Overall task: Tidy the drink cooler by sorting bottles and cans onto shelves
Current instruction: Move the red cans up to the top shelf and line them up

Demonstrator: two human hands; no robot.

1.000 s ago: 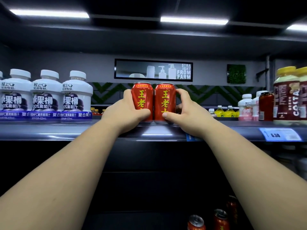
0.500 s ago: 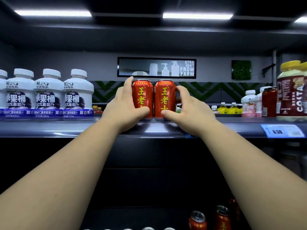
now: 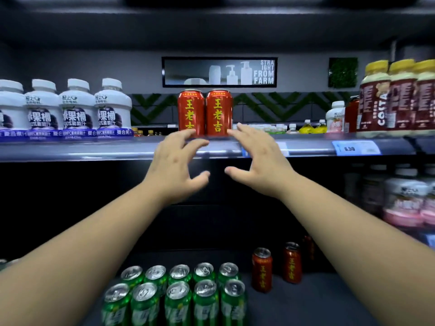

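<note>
Two red cans with yellow characters stand upright side by side on the upper shelf, touching each other. My left hand hovers just below and in front of them, fingers spread, holding nothing. My right hand mirrors it on the right, also open and empty. On the lower shelf stand two more red cans and a block of several green cans.
White grape-juice bottles line the upper shelf at left. Brown yellow-capped bottles stand at right above a price tag. Pink-labelled bottles sit on a middle shelf at right.
Both hands have let go of the two red cans and drawn back and down with fingers spread. The view has tilted down, showing the lower shelf's cans.
</note>
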